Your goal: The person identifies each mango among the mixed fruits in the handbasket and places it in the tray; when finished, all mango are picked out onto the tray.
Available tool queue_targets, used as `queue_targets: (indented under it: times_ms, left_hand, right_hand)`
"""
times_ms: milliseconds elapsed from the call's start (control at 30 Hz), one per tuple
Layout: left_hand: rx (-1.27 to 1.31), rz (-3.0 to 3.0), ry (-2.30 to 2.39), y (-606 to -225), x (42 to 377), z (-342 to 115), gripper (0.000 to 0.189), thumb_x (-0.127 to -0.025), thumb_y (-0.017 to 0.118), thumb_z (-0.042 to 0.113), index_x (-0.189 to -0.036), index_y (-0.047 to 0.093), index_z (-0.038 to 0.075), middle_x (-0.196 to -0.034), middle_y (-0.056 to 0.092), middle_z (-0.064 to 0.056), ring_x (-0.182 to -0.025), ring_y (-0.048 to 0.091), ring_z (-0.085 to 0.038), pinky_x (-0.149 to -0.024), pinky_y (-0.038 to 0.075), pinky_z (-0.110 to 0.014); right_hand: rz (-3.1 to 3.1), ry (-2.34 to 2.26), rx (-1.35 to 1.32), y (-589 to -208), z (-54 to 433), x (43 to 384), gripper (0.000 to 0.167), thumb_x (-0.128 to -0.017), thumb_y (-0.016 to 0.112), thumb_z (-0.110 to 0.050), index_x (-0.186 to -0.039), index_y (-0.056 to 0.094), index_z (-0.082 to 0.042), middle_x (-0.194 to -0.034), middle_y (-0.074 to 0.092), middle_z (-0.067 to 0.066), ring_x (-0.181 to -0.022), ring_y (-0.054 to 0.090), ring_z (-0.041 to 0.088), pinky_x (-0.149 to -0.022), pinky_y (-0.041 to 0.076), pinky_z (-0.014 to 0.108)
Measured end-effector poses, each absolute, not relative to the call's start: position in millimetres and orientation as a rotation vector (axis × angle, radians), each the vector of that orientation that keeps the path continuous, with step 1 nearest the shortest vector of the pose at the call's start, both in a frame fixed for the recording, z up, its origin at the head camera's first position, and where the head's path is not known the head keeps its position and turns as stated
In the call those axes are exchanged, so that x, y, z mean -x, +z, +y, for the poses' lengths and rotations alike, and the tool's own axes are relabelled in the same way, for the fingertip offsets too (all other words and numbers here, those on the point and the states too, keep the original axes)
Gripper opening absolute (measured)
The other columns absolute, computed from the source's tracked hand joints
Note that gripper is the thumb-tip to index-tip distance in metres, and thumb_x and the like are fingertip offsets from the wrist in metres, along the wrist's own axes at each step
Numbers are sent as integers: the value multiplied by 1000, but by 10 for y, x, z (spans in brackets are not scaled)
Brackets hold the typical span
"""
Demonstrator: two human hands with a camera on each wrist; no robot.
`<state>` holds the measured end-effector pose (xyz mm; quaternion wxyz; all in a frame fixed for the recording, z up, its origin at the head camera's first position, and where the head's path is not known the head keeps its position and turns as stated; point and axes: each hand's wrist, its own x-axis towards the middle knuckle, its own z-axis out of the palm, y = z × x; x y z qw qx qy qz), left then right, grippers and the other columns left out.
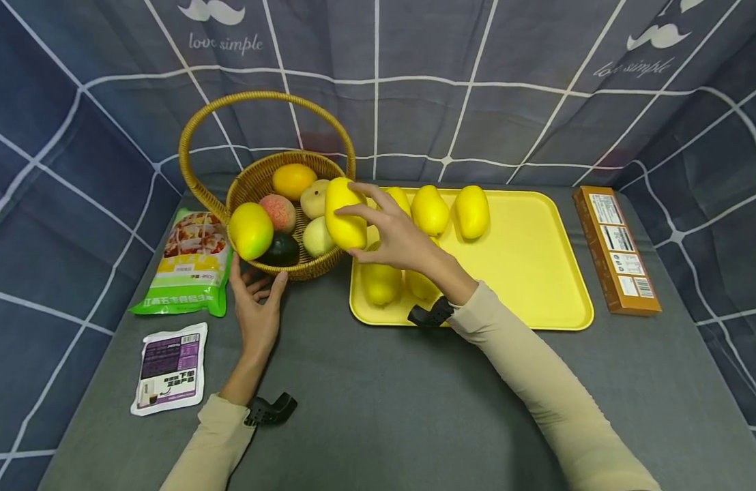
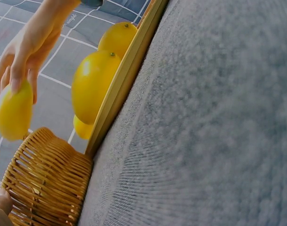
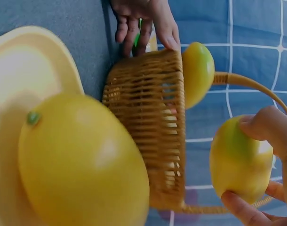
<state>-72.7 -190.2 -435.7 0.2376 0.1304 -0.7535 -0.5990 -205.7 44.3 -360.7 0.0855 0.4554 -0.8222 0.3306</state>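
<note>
My right hand [image 1: 399,235] pinches a yellow mango [image 1: 344,213] above the right rim of a wicker basket [image 1: 310,273]. In the right wrist view that mango [image 3: 237,160] shows a green patch between thumb and fingers. My left hand [image 1: 257,314] rests against the basket's near side, its fingers only loosely bent. Inside the basket lie another mango [image 1: 251,230], an orange-yellow fruit [image 1: 294,181], a peach [image 1: 278,213], a dark avocado [image 1: 282,251] and two pale round fruits [image 1: 318,237]. Several more mangoes [image 1: 430,210] lie on the yellow tray [image 1: 525,273], some partly hidden behind my right hand.
Left of the basket lies a green food bag [image 1: 190,262], with a white and purple pouch [image 1: 170,368] nearer to me. A brown box [image 1: 617,252] stands right of the tray. The basket's tall handle [image 1: 264,95] arches over it. A checked curtain hangs behind.
</note>
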Motion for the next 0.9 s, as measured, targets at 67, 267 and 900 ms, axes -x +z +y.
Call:
queue_targets:
  times_ms: [67, 267, 900]
  left_hand:
    - [-360, -2067, -1644, -4357, 726, -1902, 81, -94, 67, 17, -157, 15, 14, -143, 43, -24, -117, 52, -40, -85, 40, -25]
    - [-368, -2060, -1638, -4343, 726, -1900, 81, -94, 67, 17, -157, 16, 14, -143, 43, -24, -117, 52, -40, -86, 41, -26]
    - [-367, -2063, -1597, -4687, 827, -2035, 82, -93, 69, 23, -156, 17, 33, -142, 47, -10, -115, 55, -28, -84, 42, -17]
  right_hand:
    - [-2440, 985, -1338, -3595, 532, 2045, 56, -78, 79, -29, -130, 62, -19, -153, 35, 12, -141, 35, 28, -110, 37, 46]
    - [-2438, 984, -1278, -3554, 794, 2030, 56, -77, 80, -28, -130, 62, -19, -153, 35, 11, -141, 34, 28, -107, 39, 51]
    - [-2510, 915, -1066, -3762, 1632, 1885, 57, -71, 85, -22, -124, 65, -15, -150, 38, 15, -135, 41, 32, -84, 53, 41]
